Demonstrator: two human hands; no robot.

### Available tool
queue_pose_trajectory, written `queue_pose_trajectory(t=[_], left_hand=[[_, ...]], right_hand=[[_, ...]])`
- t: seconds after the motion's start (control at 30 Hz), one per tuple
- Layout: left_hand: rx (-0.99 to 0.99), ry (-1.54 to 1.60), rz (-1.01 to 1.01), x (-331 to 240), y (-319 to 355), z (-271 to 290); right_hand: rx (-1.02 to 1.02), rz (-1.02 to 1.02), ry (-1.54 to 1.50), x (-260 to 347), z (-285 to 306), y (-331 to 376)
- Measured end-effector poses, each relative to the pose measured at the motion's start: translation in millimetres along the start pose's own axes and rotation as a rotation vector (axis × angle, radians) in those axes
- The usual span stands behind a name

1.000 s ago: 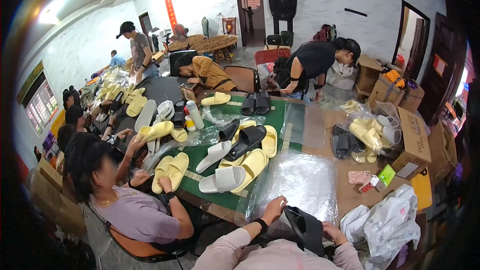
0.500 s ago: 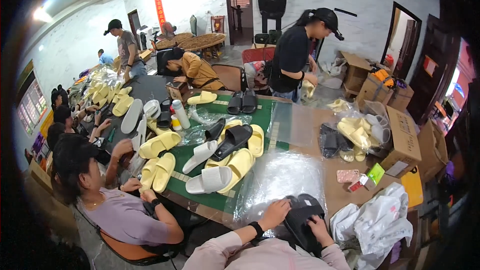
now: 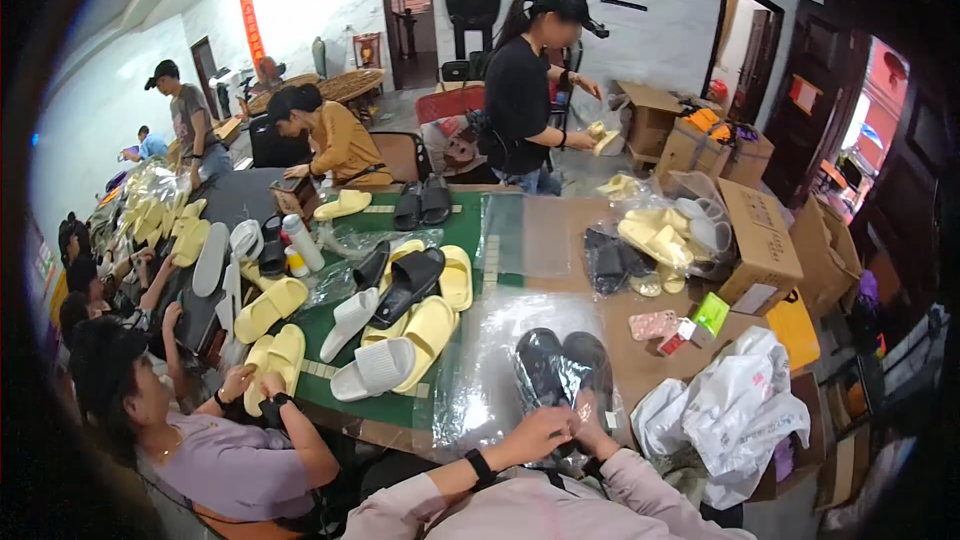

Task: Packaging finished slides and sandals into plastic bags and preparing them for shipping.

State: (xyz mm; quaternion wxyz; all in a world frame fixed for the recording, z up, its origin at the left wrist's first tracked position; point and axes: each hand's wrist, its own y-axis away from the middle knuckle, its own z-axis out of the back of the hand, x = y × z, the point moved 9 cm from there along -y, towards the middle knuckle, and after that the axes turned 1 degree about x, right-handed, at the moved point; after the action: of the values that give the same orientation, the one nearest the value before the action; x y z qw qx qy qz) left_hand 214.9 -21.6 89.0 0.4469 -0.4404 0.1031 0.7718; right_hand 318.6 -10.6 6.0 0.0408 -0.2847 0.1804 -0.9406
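Note:
A pair of black slippers lies side by side on the table before me, within or under a clear plastic bag that shines under the light. My left hand is at their near end, its fingers pinched on the bag's edge. Right beside it, my right hand also closes on the bag, close to the right slipper's near end. The fingertips of both hands are partly hidden. To the left, yellow slippers, a black slipper and grey slippers lie in a loose pile on a green mat.
A crumpled white plastic bag sits at the right, with a pink phone beyond it. Bagged slippers and a cardboard box stand farther back. At my left a co-worker handles yellow slippers; another person stands across the table.
The black slippers, previously in my hands at the table's near edge, now lie farther forward in the clear bag. My hands have come together at their near end. The view has swung right.

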Motion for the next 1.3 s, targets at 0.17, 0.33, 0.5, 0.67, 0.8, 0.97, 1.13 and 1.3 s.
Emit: queue_pose_trajectory(t=[0.17, 0.33, 0.5, 0.67, 0.8, 0.97, 1.13, 1.3], left_hand=[[0.173, 0.308, -0.095, -31, 7, -13], [0.177, 0.389, 0.042, -33, 2, -5], [-0.041, -0.062, -0.038, -48, 4, 28], [-0.206, -0.435, 0.369, 41, 43, 34], [-0.028, -0.229, 0.591, 75, 55, 17], [0.176, 0.039, 0.705, 108, 76, -31], [0.436, 0.684, 0.684, 51, 59, -53], [0.666, 0.772, 0.624, 1, 33, -63]], right_hand=[[0.053, -0.307, 0.01, 7, 6, -35], [0.13, -0.355, 0.105, 18, -5, -47], [0.109, -0.401, 0.018, 12, -5, -46], [-0.012, -0.383, -0.011, 19, -3, -45], [0.015, -0.461, -0.02, 14, -6, -41], [-0.043, -0.53, 0.021, 3, -1, -31], [-0.009, -0.518, 0.249, -22, 24, -25], [0.177, -0.44, 0.446, -38, 40, -2]])
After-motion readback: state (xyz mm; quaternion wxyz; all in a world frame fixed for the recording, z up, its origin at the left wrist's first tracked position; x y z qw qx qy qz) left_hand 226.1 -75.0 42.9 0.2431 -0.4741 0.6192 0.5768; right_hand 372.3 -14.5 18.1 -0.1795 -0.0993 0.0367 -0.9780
